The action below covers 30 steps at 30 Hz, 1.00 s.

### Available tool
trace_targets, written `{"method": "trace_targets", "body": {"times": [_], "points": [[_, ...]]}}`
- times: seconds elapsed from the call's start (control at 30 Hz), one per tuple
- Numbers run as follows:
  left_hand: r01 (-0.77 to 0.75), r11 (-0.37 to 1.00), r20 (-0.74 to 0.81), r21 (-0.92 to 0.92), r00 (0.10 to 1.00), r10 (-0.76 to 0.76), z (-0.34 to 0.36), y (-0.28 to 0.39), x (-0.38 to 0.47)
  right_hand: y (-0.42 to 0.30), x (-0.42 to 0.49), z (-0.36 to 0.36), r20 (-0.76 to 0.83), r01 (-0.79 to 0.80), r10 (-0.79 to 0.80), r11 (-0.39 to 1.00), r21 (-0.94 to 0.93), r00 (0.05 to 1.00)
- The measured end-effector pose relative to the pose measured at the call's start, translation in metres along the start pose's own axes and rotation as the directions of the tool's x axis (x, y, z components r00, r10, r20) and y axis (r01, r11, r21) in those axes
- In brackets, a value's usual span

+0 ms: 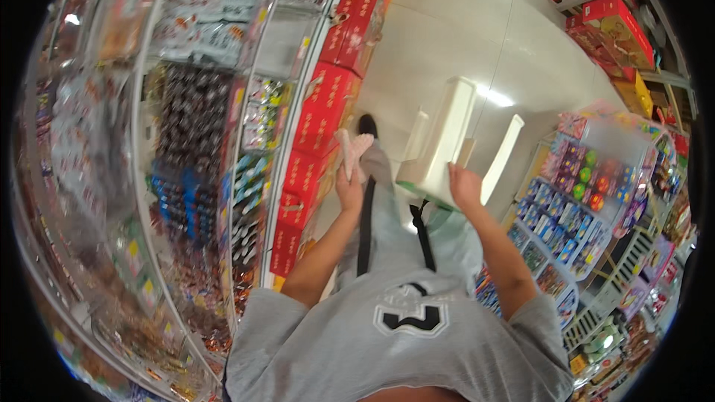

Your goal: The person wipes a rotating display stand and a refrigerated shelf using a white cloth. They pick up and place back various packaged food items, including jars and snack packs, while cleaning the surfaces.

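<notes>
My left hand (350,190) is closed around a crumpled pale pink cloth (354,149), which sticks up beyond the fingers. It is beside the stacked red cartons (322,111) along the left shelf. My right hand (465,185) grips the near edge of a white plastic stool-like piece (447,134) with long narrow parts reaching away from me. A green edge (419,188) runs along its near end, close to my legs. Just below that, a black drawstring (423,234) hangs from my clothing. The underside of the white piece is hidden.
Shelves of packaged sweets (195,111) rise on the left. At right stands a tiered display (564,223) of small boxed goods, with a slatted plastic crate (620,273) beside it. Red gift boxes (617,30) fill a far-right rack. Glossy floor tiles (447,28) extend ahead.
</notes>
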<state>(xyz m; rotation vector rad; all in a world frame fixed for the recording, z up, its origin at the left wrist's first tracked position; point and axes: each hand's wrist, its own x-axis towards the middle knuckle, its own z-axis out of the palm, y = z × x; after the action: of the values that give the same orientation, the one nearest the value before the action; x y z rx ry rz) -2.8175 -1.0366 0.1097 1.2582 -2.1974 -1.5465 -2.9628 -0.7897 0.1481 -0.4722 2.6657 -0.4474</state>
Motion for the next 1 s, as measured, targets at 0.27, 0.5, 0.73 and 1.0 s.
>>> {"method": "trace_targets", "body": {"times": [0.27,0.5,0.73,1.0], "points": [[-0.047,0.930,0.152,0.365,0.988,-0.010,0.096,-0.052,0.069,0.047,0.133,0.113,0.298,0.083,-0.095,0.995,0.051,0.950],[-0.204,0.737,0.543,0.644,0.801,-0.253,0.140,-0.116,0.062,0.108,0.158,0.247,0.630,-0.071,-0.041,0.986,0.152,0.775],[-0.303,0.609,0.591,0.733,0.726,-0.351,0.141,-0.139,0.059,0.147,0.158,0.366,0.737,-0.238,0.084,0.965,0.107,0.671],[-0.415,0.562,0.640,0.715,0.712,-0.289,0.140,-0.126,0.081,0.126,0.153,0.359,0.328,-0.146,0.045,0.946,0.290,0.944]]}}
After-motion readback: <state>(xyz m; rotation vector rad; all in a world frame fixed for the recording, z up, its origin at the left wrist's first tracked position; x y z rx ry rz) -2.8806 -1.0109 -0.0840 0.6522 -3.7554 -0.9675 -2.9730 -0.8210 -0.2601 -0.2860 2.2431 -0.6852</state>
